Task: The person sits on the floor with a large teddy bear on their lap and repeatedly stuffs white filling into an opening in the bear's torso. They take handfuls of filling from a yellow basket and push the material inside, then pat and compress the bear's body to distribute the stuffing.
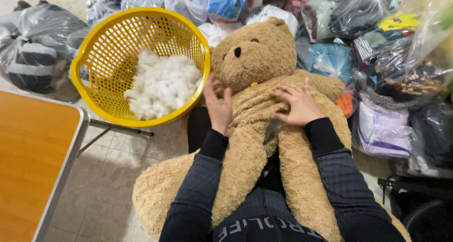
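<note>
clear and dark plastic bags (377, 48) of clothing are crowding the top and right of the frame. a tan teddy bear (257, 58) is lying across the person's lap at centre, its legs cut off at the lower edge. the left hand (218, 102) is resting open on its chest; the right hand (298, 105) is pressing flat, grip loose, over a dark object hard to make out. a yellow basket (94, 58) of white stuffing (160, 84) is sitting upper left, beside a wooden bench (28, 161).
</note>
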